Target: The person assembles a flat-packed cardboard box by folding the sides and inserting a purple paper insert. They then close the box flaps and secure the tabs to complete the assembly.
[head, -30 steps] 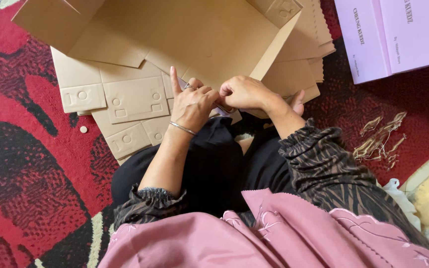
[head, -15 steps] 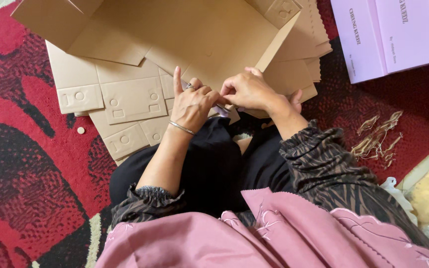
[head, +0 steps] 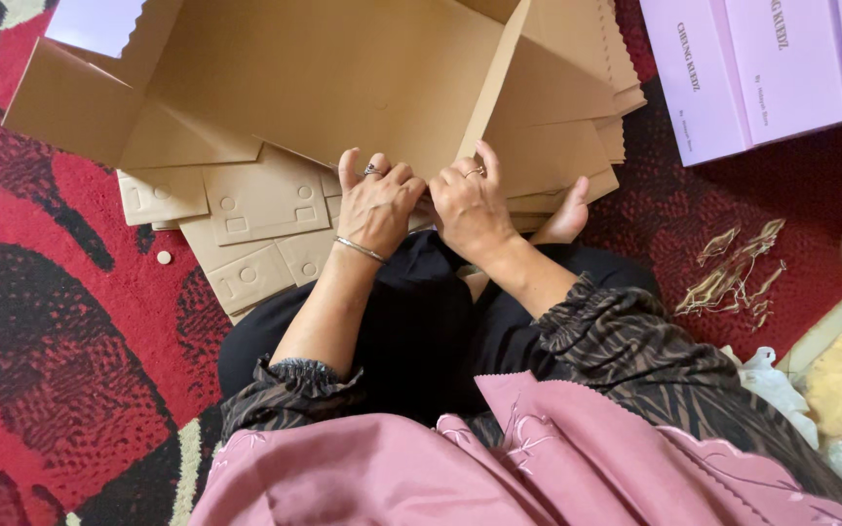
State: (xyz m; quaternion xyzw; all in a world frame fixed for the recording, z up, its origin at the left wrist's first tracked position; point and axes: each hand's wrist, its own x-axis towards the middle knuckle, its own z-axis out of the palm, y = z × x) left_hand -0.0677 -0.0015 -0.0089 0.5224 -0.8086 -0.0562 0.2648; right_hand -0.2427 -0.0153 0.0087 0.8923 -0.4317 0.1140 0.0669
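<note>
Flat cardboard blanks beside lilac boxes

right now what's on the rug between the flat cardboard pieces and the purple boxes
In the head view, a bare foot rests by the flat cardboard pieces; past it toward the purple boxes only bare red rug shows.

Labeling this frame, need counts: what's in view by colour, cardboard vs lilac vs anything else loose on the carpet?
Brown cardboard, big folded box at the hands: 1
Brown flat die-cut blanks, stack: 1 stack, sheet count not clear
Lilac boxes: 1 group, number not clear
Pale scrap strips: 1 pile
Small round cardboard punch-out: 1
Hands, left hand and right hand: 2
Total: 7 entries
</note>
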